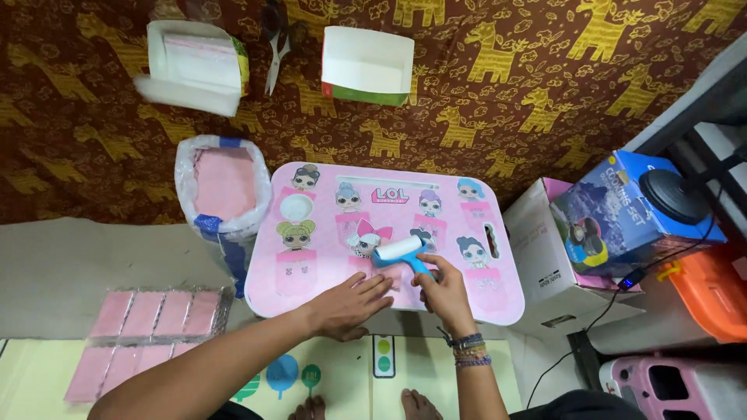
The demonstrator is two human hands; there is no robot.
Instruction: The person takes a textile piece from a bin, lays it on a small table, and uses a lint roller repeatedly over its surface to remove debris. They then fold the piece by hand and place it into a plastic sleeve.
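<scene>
left hand (348, 305): open, flat; press it down at table's (311, 299) 6 o'clock edge.
right hand (443, 289): gripping blue roller (398, 253); roll evenly toward 12 o'clock.

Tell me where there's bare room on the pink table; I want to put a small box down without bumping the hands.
The pink table is bare along its far edge and left half, beside the plastic bag. The right end, by the cardboard box, is also free. The near middle is crowded: the left hand lies flat there, and the right hand holds the blue roller.
</scene>
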